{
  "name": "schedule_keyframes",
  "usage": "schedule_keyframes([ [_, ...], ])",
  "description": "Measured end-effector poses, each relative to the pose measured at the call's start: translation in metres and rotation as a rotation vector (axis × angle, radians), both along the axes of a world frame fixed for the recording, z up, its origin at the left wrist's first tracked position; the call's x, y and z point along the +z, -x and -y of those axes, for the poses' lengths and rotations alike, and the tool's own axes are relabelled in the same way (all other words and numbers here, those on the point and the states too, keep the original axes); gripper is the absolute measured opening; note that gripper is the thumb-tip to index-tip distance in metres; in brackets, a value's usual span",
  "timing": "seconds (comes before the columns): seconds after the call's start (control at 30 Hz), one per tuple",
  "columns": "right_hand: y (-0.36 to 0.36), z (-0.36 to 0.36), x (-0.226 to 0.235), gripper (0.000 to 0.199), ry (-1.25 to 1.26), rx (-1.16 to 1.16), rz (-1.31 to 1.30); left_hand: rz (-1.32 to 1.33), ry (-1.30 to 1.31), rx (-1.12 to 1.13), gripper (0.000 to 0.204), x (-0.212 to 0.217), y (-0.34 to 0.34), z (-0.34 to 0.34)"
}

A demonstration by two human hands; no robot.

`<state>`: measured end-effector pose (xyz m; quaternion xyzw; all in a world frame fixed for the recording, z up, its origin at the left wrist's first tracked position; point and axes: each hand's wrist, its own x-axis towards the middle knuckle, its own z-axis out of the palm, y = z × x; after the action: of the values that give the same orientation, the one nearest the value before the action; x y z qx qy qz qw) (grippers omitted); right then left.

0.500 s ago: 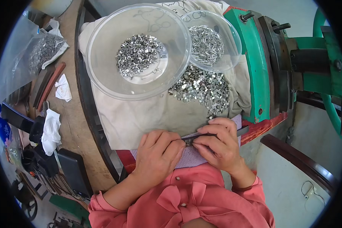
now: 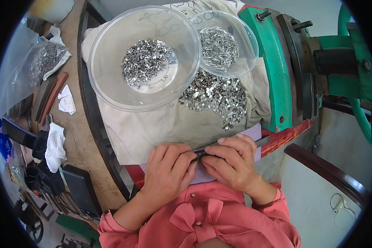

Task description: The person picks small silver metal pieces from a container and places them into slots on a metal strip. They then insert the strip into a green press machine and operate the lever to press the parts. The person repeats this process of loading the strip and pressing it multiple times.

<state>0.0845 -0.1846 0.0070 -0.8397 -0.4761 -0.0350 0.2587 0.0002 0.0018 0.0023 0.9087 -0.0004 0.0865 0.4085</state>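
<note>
My left hand [image 2: 171,169] and my right hand [image 2: 232,162] meet low in the middle, close in front of my body. Fingers of both are closed in a pinch on a small dark piece [image 2: 200,156], mostly hidden by the fingertips. A narrow dark bar [image 2: 262,141] runs beside it, passing under the right hand and showing again past that hand's far side. Beneath lies a purple checked cloth [image 2: 255,133]. Beyond the hands, a loose heap of small flat silver metal pieces [image 2: 219,97] rests on a beige cloth [image 2: 130,132].
A large clear bowl [image 2: 96,78] holds small metal parts; a smaller clear bowl [image 2: 254,49] overlaps it, filled with thin metal pins. Green machine frame [image 2: 277,74] borders the right. At left, a wooden table [image 2: 76,136] carries tissues, a plastic bag [image 2: 18,62] and dark tools.
My right hand has shifted slightly left and its fingertips have drawn away from the heap's near tip, closer to my left hand. The whole view has tilted a little.
</note>
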Motion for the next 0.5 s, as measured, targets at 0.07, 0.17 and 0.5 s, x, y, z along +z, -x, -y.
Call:
schedule_keyframes([
  [0.07, -0.001, -0.001, 0.004, 0.018, 0.029, -0.011, 0.048, -0.010, -0.001, -0.003, 0.029, 0.001, -0.001, 0.000],
  [0.17, -0.005, -0.004, 0.012, 0.019, 0.095, -0.013, -0.011, -0.007, -0.018, -0.003, 0.028, -0.001, -0.002, 0.001],
  [0.5, -0.062, -0.035, 0.012, 0.022, 0.014, -0.061, 0.021, -0.011, 0.031, 0.009, 0.029, 0.001, -0.003, 0.000],
])
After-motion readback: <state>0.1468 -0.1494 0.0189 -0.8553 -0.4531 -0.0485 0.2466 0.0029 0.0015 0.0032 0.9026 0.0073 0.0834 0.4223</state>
